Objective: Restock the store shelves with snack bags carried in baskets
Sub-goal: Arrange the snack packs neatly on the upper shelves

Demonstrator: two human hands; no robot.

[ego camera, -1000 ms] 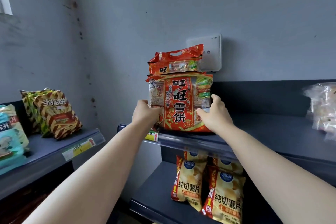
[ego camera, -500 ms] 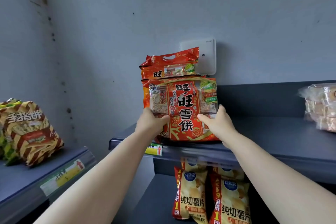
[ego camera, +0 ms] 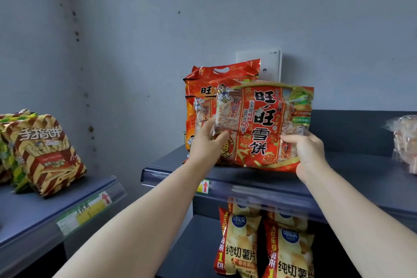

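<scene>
Head view, left grip point(ego camera: 208, 145) and right grip point(ego camera: 310, 154) pinching 旺旺雪饼 bag point(ego camera: 264, 119), 纯切薯片 bags point(ego camera: 240, 246) below

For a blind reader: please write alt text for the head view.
The left hand and right hand grip a red snack bag on the upper shelf, before a similar bag. Yellow chip bags stand below; striped bags sit at left.

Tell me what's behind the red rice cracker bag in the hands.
A second red bag with a handle cutout stands behind it, then a white wall box. The front bag hides much of both.
</scene>
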